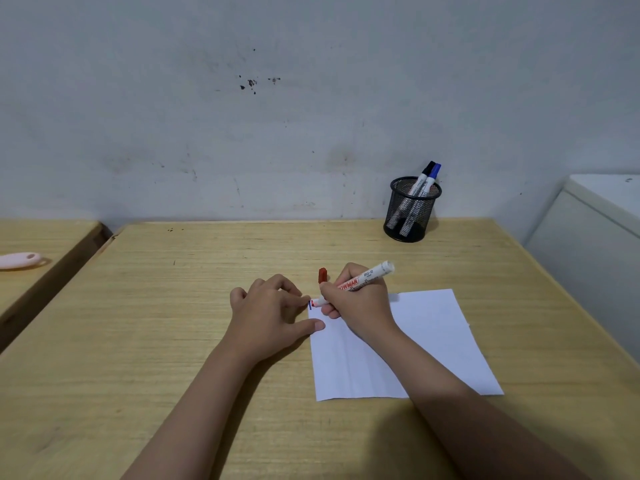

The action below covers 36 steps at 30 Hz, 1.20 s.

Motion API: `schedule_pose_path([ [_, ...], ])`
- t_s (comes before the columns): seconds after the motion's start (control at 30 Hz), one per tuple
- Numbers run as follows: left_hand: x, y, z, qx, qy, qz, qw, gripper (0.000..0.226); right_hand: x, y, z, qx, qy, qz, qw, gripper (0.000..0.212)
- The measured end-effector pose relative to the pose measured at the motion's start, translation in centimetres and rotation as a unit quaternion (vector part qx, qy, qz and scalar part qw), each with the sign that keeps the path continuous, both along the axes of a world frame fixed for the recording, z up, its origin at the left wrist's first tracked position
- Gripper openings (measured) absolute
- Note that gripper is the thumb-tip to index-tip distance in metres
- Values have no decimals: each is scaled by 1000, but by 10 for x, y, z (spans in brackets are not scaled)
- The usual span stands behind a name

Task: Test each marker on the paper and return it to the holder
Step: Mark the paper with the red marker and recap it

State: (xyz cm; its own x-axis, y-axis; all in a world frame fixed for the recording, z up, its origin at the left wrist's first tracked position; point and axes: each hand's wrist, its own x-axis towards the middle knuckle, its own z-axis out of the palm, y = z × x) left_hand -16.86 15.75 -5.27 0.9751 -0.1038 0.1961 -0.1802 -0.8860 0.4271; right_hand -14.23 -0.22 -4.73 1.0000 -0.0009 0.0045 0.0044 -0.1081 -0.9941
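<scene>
My right hand [360,306] grips an uncapped red marker [372,274], white-bodied, its tip touching the top left corner of the white paper [433,341]. A short blue stroke [310,305] shows at that corner. My left hand [273,313] rests flat at the paper's left edge, thumb on the sheet, fingers near the marker tip. The red cap [322,275] stands upright on the table just behind my hands. A black mesh holder [410,216] at the back right contains a black marker [424,174] and a blue marker [433,176].
The wooden table [173,323] meets a stained grey wall behind. A second table to the left carries a pink object [20,260]. A white cabinet [595,223] stands at the right edge.
</scene>
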Motion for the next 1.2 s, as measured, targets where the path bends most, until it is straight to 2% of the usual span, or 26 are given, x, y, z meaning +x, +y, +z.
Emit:
schedule_pose_path([
  [0.13, -1, 0, 1, 5, -1, 0, 1000, 56, -1, 1, 1, 7, 4, -6, 1000, 23],
  [0.3, 0, 0, 0, 0, -1, 7, 1000, 53, -3, -3, 1, 89, -23, -69, 993, 23],
  [0.5, 10, -5, 8, -107, 29, 23, 994, 43, -2, -6, 6, 168, -22, -121, 978, 21],
  [0.6, 25, -17, 14, -104, 1, 20, 994, 38, -3, -10, 11, 205, -26, -142, 968, 16],
  [0.7, 43, -32, 15, -85, 1, -19, 996, 32, -3, -16, 22, 214, -33, -159, 963, 17],
  [0.8, 54, -38, 15, -73, 11, -27, 997, 16, -7, -27, 37, 199, -47, -162, 966, 18],
  [0.87, 53, -38, 19, -130, 7, -6, 991, 11, -12, -35, 43, 188, -52, -146, 970, 15],
  [0.93, 43, -39, 31, -266, 17, 14, 964, 7, -20, -44, 48, 176, -65, -119, 975, 11],
  [1.03, 19, -40, 53, -471, 42, -3, 881, 8, -33, -57, 53, 157, -92, -88, 979, 7],
  [1.13, -4, -42, 67, -568, 67, -28, 820, 12, -47, -63, 59, 149, -115, -71, 980, 7],
  [1.2, -17, -44, 73, -600, 77, -44, 795, 16, -56, -64, 65, 149, -129, -62, 978, 8],
])
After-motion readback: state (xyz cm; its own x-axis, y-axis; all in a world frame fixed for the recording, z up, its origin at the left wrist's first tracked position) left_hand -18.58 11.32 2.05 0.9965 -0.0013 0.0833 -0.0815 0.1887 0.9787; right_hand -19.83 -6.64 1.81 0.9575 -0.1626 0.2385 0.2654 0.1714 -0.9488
